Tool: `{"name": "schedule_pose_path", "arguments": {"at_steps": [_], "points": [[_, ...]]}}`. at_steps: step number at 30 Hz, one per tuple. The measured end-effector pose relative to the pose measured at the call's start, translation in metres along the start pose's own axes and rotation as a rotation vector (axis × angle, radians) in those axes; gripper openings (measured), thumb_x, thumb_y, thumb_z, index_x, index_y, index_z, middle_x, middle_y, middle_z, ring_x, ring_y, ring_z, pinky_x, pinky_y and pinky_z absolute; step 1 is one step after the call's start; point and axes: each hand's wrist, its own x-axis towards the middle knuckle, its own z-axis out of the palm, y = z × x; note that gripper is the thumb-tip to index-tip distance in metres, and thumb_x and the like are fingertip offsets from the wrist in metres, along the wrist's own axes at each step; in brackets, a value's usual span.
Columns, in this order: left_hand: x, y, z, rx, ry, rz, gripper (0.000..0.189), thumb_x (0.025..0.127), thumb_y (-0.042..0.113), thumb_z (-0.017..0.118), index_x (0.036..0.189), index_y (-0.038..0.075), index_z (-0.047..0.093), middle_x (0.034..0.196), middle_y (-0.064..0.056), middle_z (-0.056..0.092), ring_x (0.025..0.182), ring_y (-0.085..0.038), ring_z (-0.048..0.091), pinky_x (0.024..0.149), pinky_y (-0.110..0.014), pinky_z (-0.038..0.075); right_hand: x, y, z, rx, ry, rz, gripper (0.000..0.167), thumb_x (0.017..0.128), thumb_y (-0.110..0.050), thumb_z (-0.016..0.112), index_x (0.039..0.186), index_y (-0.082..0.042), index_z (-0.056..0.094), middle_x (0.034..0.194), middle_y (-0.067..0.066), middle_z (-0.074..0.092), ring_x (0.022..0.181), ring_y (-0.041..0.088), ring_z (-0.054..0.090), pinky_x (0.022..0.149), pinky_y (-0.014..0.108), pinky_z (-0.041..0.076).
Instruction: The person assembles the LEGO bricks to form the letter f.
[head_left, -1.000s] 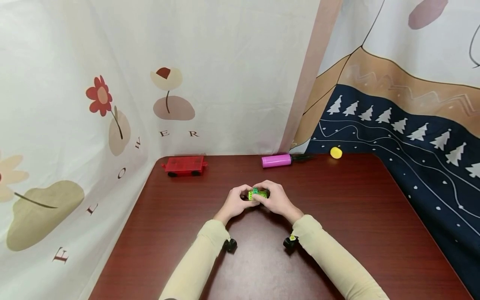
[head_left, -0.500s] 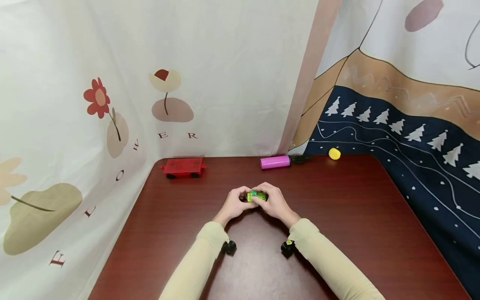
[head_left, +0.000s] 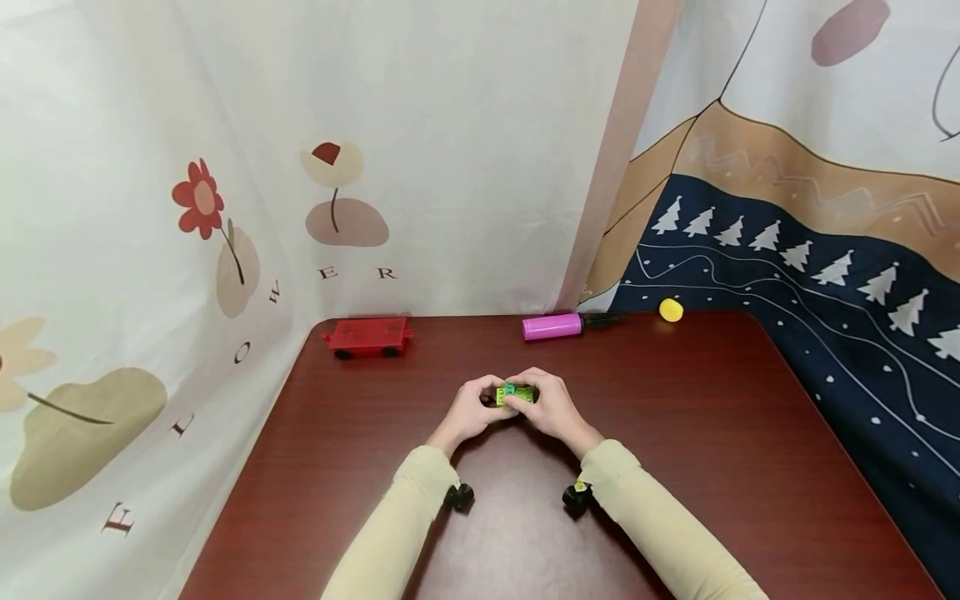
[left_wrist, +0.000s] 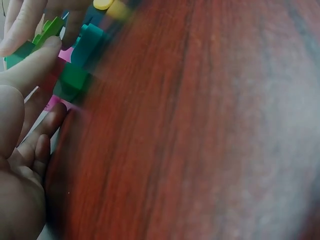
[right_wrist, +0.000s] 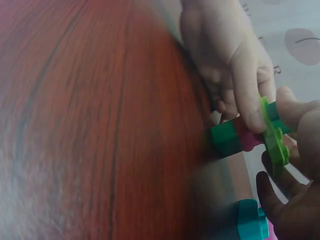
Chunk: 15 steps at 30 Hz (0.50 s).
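Observation:
In the head view, my left hand and right hand meet over the table, both pinching a small build of toy building blocks. A lime-green studded plate shows between them, with a green block on top. From the right wrist, the lime plate stands on edge between fingers of both hands, beside a dark green block and a reddish piece. A teal block lies lower in that view; whether it joins the build is unclear. Fingers hide part of the build.
A red toy wagon with black wheels stands at the table's back left. At the back lies a purple cylinder with a dark end. A yellow round piece is at the far edge. Printed curtains hang behind the table.
Both hands keep their pinch on the block build and stay in nearly the same place. The head view has only shifted slightly.

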Motion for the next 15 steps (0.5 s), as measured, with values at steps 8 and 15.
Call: {"name": "schedule_pose_path", "arguments": {"at_steps": [8, 15], "points": [[-0.001, -0.001, -0.001, -0.073, -0.008, 0.010, 0.036, 0.086, 0.012, 0.088, 0.119, 0.010, 0.074, 0.104, -0.006, 0.075, 0.086, -0.012, 0.064, 0.079, -0.028, 0.054, 0.000, -0.005, -0.006, -0.046, -0.028, 0.020, 0.030, 0.087, -0.020, 0.088, 0.114, -0.007, 0.081, 0.106, 0.007, 0.069, 0.097, 0.021, 0.067, 0.081, 0.035, 0.056], [0.000, -0.001, -0.003, -0.068, -0.025, -0.004, 0.033, 0.087, 0.015, 0.089, 0.116, 0.012, 0.074, 0.101, -0.004, 0.076, 0.085, -0.014, 0.066, 0.076, -0.029, 0.054, 0.005, -0.005, -0.020, -0.090, -0.094, -0.022, 0.035, 0.096, -0.025, 0.080, 0.125, -0.004, 0.075, 0.117, 0.015, 0.065, 0.104, 0.032, 0.066, 0.088, 0.049, 0.056]]}}
